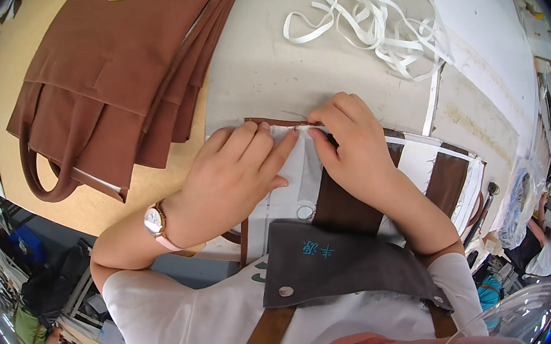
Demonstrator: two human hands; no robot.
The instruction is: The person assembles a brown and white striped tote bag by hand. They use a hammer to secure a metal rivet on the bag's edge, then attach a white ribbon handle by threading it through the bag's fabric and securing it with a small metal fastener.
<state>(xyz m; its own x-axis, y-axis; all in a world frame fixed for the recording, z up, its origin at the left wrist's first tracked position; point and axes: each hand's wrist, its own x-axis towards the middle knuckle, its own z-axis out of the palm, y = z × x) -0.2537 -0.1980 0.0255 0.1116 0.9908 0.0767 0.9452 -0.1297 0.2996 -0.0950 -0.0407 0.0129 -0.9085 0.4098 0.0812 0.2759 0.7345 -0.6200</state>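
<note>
A fabric bag panel (291,190) with white and dark brown stripes lies in front of me, its far edge trimmed in reddish brown. My left hand (234,166) rests on the far left part of that edge. Its fingers are bent over the edge, the index finger reaches toward the right hand, and the thumb stands apart. My right hand (353,139) pinches the same edge between thumb and index finger, a little to the right. A thin thread or tip shows near the pinch, too small to make out. Part of the panel is hidden under my hands.
Several stacked brown bags (107,62) with handles lie at the upper left on a tan board (176,163). A tangle of white tape (374,21) lies at the far right of the grey table (256,59). A plastic bag (520,205) is at the right edge. People are at work on both sides.
</note>
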